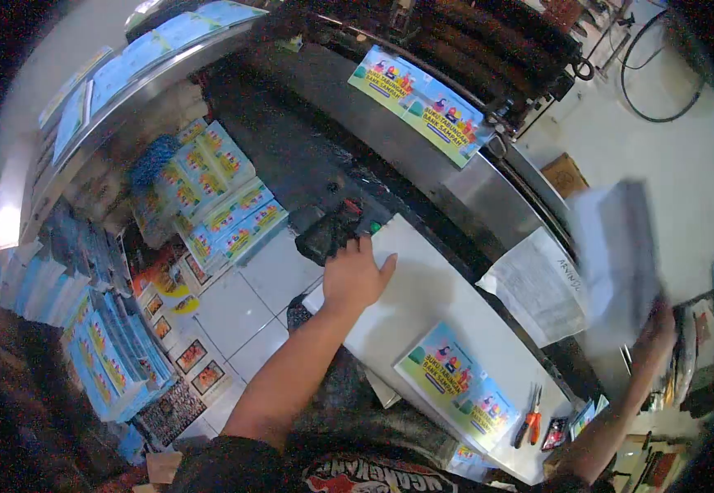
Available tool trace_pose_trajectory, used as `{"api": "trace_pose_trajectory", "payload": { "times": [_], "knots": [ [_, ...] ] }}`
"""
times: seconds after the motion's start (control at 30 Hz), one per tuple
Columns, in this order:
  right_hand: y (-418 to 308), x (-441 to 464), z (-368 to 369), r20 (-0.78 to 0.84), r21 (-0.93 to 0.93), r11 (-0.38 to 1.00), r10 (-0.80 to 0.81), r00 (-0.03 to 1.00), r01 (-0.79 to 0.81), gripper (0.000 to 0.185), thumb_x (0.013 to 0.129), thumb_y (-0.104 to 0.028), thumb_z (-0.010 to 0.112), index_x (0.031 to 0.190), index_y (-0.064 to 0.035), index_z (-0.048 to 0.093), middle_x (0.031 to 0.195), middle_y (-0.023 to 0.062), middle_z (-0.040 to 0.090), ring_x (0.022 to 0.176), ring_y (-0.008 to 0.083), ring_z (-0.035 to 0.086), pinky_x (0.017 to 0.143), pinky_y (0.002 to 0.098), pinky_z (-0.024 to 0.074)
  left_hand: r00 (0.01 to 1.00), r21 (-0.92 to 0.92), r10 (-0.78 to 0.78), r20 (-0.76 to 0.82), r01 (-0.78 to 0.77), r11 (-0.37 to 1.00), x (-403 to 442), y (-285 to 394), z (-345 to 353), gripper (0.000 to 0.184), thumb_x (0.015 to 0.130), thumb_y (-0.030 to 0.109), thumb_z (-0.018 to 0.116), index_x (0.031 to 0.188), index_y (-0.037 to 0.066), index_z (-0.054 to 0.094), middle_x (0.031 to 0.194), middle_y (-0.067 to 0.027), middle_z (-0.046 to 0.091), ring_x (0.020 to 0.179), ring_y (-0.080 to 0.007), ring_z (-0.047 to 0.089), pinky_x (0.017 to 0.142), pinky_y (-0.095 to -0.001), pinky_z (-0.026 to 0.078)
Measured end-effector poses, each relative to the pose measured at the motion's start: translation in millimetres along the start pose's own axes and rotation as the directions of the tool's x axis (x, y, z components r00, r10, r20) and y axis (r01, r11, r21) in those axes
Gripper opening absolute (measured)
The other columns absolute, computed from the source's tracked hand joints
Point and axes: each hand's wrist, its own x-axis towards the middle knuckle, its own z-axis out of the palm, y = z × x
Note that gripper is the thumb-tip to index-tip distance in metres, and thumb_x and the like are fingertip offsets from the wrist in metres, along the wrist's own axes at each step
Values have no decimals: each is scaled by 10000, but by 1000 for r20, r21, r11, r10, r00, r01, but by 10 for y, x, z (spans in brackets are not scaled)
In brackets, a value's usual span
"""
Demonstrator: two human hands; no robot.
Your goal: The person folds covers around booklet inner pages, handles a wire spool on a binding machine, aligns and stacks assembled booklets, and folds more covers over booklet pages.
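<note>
My left hand (358,275) lies with its fingers apart at the far left end of a long white board (422,275), close to a black bundle (324,238). Over on the right, my right hand (659,324) grips a stack of white paper (616,255), raised and smeared by motion. Its fingers are partly hidden by the blur. A stack of printed blue and yellow covers (459,386) lies on the board. Beside it are orange-handled pliers (529,419) and a small dark red-and-black item (554,433).
A machine with a metal ledge (480,193) runs behind the board, bearing a printed cover sheet (422,103). Handwriting marks a paper sheet (538,287) at right. Piles of printed covers (225,214) and booklets (110,353) stand at left on the tiled floor (246,304).
</note>
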Motion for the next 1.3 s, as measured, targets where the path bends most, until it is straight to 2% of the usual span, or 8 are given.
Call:
{"api": "trace_pose_trajectory", "payload": {
  "times": [0.2, 0.33, 0.53, 0.67, 0.8, 1.1, 1.23, 1.3],
  "knots": [
    [-609, 732, 894, -200, -80, 957, -291, 936, 281, 462, 903, 19, 447, 1351, -73, 513, 1298, 137, 588, 1198, 251, 566, 1018, 379, 430, 999, 1, -2, 42, 2, 1000, 6, -1, 0, 593, 865, 517, 553, 1130, -14, 539, 972, -182, 627, 860, -332, 653, 752, -459, 524],
    [-844, 123, 1567, 156, -278, 829, -459, 875, 485, 467, 829, 71, 471, 1254, -81, 593, 1234, 166, 616, 1161, 319, 577, 948, 413, 470, 997, 17, -23, 70, 22, 1000, 22, 15, -41, 631, 868, 535, 539, 1172, -18, 535, 963, -172, 626, 854, -333, 652, 731, -460, 527],
    [-881, -948, 1300, 657, -5, 972, -173, 734, 233, 302, 843, -124, 577, 1139, -76, 616, 1075, 161, 648, 937, 377, 632, 829, 458, 514, 998, 33, -27, 62, 25, 999, 23, 11, 19, 622, 869, 535, 538, 1162, -13, 546, 944, -168, 625, 849, -330, 652, 715, -464, 530],
    [-1153, -1855, 721, 792, 210, 963, -269, 549, 169, 556, 681, -371, 819, 1082, -64, 584, 1067, 134, 592, 944, 313, 616, 780, 413, 518, 1000, 25, 3, 29, -4, 1000, 22, 17, 24, 601, 869, 533, 541, 1129, -9, 550, 926, -167, 626, 829, -329, 653, 698, -458, 535],
    [-1249, -2161, 601, 722, 252, 938, -345, 600, 236, 739, 605, -419, 855, 1163, -46, 546, 1158, 171, 536, 1035, 355, 566, 846, 432, 511, 999, 37, 28, -45, -27, 999, 32, 2, 115, 563, 868, 523, 548, 1074, -1, 553, 910, -168, 624, 801, -327, 655, 667, -446, 540],
    [-1080, -1922, 440, 763, 382, 924, -310, 568, -9, 484, 695, -239, 788, 1110, -61, 614, 1093, 158, 632, 939, 344, 629, 812, 429, 520, 1000, 5, 17, -24, -17, 1000, 34, 19, 74, 591, 868, 523, 543, 1123, -11, 548, 938, -173, 631, 835, -329, 652, 704, -455, 529],
    [-911, -1537, 425, 777, 165, 984, -88, 624, -67, 255, 817, -58, 598, 1066, -36, 651, 872, 195, 659, 752, 371, 651, 696, 421, 508, 999, 28, -14, 46, 13, 1000, 52, 61, 5, 626, 868, 530, 539, 1177, -14, 534, 972, -176, 630, 870, -331, 650, 730, -462, 524],
    [-679, -1257, 433, 664, 49, 999, -48, 746, 20, 290, 849, -97, 580, 1119, -3, 627, 943, 240, 644, 868, 397, 629, 790, 436, 486, 997, 21, -21, 71, 20, 1000, 61, 49, 38, 629, 870, 530, 535, 1189, -12, 530, 990, -178, 628, 880, -329, 649, 737, -462, 523]
  ]
}}
